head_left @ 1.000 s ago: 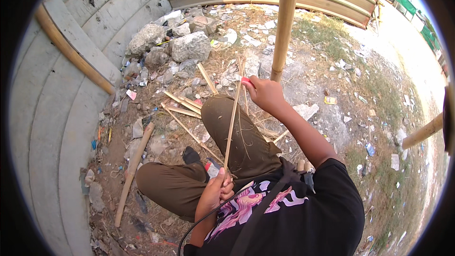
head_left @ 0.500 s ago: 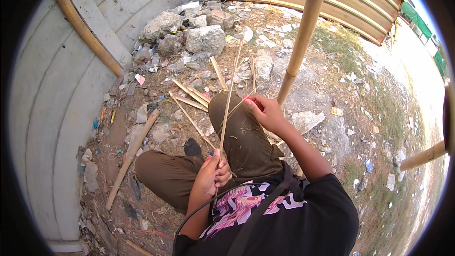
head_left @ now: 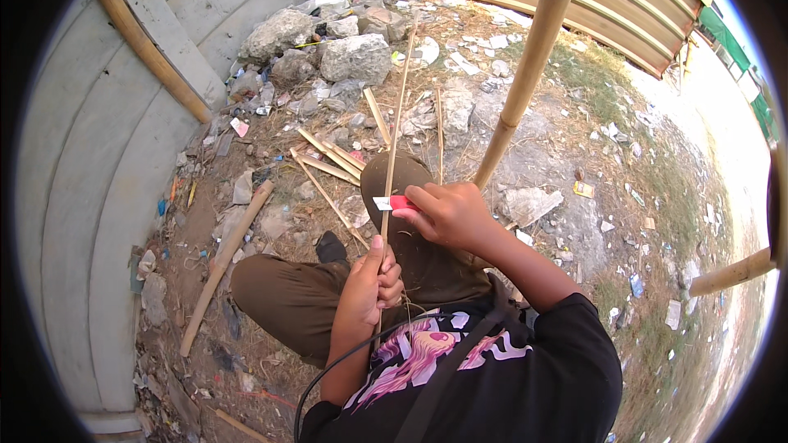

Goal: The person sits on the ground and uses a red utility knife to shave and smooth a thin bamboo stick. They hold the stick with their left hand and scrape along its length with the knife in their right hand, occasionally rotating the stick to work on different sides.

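A long thin bamboo strip (head_left: 400,111) runs upright over my raised knee, its far end reaching toward the rocks. My left hand (head_left: 371,283) is closed round its lower part, thumb lying along it. In my right hand (head_left: 451,213) is a red-handled cutter knife (head_left: 401,203). Its pale blade crosses the strip just above my left hand and appears to touch it. Thin shavings hang below my left hand, near my shirt.
Several split bamboo pieces (head_left: 332,157) lie beyond my knee. A thick bamboo pole (head_left: 525,74) stands at right of my knee; another pole (head_left: 226,267) lies to the left. Rocks (head_left: 355,59) and litter cover the ground by the grey wall (head_left: 90,197).
My right hand has come down and left, turning so the knife's blade shows against the strip. The thin sliver between hand and strip no longer shows there. My left hand keeps its hold.
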The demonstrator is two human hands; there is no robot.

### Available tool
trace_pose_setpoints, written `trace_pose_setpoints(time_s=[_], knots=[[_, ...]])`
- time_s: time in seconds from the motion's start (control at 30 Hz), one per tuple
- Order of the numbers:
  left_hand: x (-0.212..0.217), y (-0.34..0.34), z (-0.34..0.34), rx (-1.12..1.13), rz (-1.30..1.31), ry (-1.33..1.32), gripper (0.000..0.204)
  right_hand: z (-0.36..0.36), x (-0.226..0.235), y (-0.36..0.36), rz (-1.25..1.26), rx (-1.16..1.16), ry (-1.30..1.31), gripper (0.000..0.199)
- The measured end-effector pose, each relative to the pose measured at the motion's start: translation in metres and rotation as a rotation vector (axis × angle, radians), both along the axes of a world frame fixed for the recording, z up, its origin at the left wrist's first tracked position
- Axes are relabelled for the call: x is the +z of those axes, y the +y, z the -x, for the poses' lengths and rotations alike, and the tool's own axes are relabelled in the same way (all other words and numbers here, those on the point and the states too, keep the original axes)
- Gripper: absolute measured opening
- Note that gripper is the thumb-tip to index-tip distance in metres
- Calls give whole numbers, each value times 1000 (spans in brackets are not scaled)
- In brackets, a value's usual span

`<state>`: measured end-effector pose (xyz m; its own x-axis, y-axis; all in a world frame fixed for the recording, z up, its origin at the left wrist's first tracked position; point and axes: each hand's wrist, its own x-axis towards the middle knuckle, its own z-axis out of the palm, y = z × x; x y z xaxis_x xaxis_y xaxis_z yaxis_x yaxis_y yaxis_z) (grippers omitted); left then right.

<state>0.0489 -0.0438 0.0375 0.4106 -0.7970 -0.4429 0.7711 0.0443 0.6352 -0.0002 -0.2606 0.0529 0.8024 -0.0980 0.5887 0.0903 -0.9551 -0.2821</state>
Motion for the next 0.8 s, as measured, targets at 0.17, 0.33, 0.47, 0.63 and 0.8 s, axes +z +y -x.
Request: trace_pose_setpoints(time_s=[0.17, 0.33, 0.47, 0.63, 0.8], knots=[[-9, 4, 16, -80, -3, 81, 49, -37, 7, -63, -138, -307, -79, 27], [-9, 6, 23, -111, -23, -3, 47, -62, 17, -113, -204, -572, -54, 37], [-15, 28, 33, -146, -25, 115, 48, -61, 34, -149, -392, -648, 20, 44], [-13, 38, 15, 43, -41, 57, 46, -47, 21, -84, -556, -268, 161, 38], [10, 13, -11, 70, 33, 30, 38, -5, 5, 9, -353, 208, 142, 24]])
